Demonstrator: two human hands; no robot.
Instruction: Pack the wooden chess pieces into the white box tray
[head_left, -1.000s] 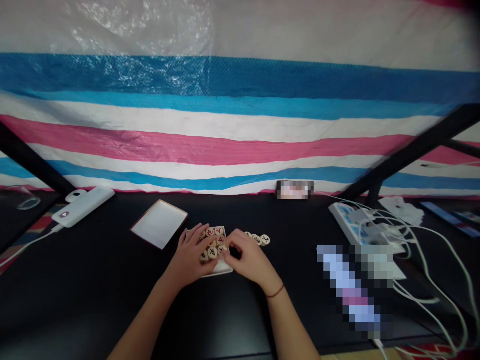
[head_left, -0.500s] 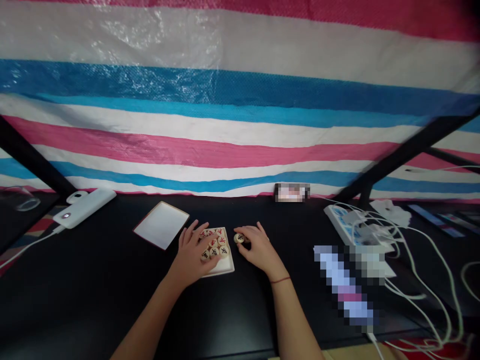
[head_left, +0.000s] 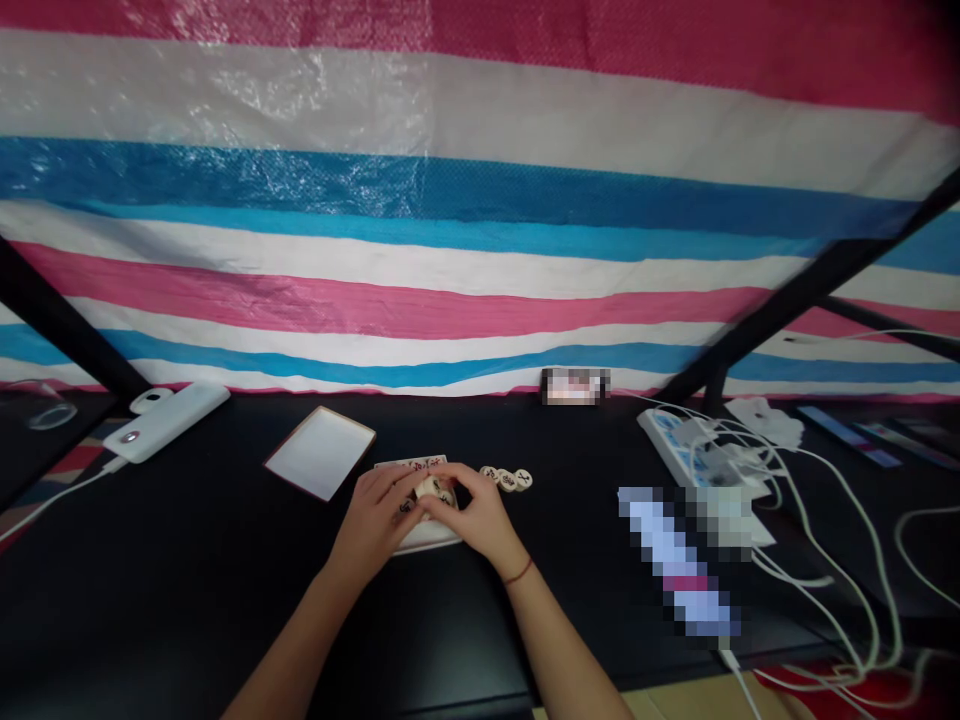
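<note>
Right hand [head_left: 478, 512] moved left, box [head_left: 429, 538] lengthwise away

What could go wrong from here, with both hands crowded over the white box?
Two risks stand out. The round piece at the fingers of the right hand could slip or knock the pieces packed in the white box, since the left hand covers part of it and leaves little room. Also, the loose pieces lie on the black table just beyond the right hand, so a sideways sweep might scatter them.
</note>
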